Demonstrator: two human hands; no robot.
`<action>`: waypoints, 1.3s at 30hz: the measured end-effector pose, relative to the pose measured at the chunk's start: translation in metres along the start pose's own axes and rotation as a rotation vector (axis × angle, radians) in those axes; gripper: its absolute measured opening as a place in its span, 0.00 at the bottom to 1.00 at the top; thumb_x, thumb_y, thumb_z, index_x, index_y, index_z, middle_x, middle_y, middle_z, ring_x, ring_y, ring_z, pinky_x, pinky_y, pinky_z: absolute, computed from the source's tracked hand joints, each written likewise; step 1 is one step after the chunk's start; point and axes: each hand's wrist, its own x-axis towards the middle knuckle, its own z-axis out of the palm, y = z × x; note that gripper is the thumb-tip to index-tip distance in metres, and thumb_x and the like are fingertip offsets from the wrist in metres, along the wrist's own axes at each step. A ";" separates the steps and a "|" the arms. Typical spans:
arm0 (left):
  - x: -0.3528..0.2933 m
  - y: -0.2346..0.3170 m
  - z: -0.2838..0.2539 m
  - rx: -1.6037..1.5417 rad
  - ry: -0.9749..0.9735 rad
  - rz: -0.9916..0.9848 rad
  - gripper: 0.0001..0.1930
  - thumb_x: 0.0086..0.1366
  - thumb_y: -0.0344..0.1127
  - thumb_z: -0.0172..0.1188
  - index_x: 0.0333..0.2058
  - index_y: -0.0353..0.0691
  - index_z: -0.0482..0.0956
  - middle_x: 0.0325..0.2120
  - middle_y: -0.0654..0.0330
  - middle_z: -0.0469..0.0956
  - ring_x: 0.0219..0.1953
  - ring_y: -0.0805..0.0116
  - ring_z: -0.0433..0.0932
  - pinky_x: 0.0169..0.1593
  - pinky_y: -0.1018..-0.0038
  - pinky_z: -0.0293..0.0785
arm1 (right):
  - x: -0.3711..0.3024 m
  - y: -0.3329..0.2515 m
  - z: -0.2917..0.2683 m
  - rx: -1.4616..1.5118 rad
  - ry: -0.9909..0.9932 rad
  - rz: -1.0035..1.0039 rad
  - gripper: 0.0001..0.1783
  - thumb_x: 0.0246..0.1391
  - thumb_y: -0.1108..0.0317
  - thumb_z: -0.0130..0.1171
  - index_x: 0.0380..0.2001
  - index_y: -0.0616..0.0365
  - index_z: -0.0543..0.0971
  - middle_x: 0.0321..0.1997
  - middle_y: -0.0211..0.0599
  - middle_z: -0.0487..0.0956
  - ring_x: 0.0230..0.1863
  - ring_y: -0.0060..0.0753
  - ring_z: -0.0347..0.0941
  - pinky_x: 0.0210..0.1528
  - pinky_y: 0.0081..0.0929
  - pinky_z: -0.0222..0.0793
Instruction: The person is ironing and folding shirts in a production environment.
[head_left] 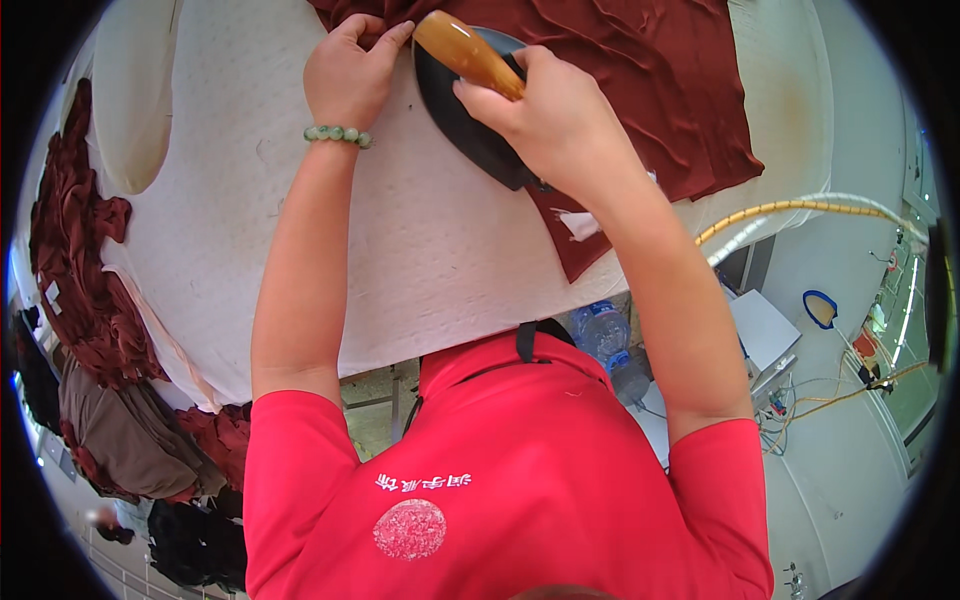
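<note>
My right hand [565,120] is wrapped round the glossy amber-brown handle [462,50] of a dark clothes iron [455,120]. Its tip points away from me, and it rests at the left edge of a maroon cloth [660,85], partly over it. At the cloth's far left edge, my left hand [350,75] pinches the fabric between thumb and fingers, just left of the iron's handle. Soft folds run across the cloth, and a small white tag [580,224] shows near its closest corner. A green bead bracelet [338,134] circles my left wrist.
The white padded ironing table [420,250] has a curved front edge. A pale padded sleeve board [135,110] lies far left. Maroon garments [75,240] and a brown one [125,415] hang off the left side. Hoses [800,205] arch at right; plastic bottles [603,328] stand below the edge.
</note>
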 end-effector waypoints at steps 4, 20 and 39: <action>0.002 -0.006 0.003 -0.044 0.009 -0.029 0.20 0.59 0.54 0.69 0.36 0.42 0.87 0.23 0.57 0.83 0.28 0.59 0.82 0.36 0.69 0.77 | -0.031 0.013 -0.001 -0.150 -0.086 -0.085 0.35 0.51 0.49 0.69 0.54 0.66 0.74 0.36 0.58 0.83 0.40 0.59 0.82 0.42 0.41 0.76; -0.248 0.070 0.048 -0.273 -0.479 -0.411 0.19 0.62 0.44 0.70 0.45 0.37 0.83 0.25 0.61 0.82 0.28 0.71 0.79 0.35 0.71 0.76 | -0.173 0.197 -0.095 -0.261 0.295 0.138 0.37 0.49 0.60 0.70 0.62 0.57 0.71 0.34 0.52 0.84 0.33 0.58 0.82 0.36 0.46 0.77; -0.333 0.127 0.117 0.158 -0.046 -0.608 0.13 0.61 0.47 0.69 0.33 0.42 0.84 0.24 0.61 0.84 0.29 0.60 0.83 0.35 0.64 0.77 | -0.147 0.226 -0.087 -0.574 -0.233 -0.272 0.30 0.55 0.57 0.67 0.55 0.62 0.69 0.28 0.50 0.83 0.31 0.56 0.83 0.34 0.50 0.78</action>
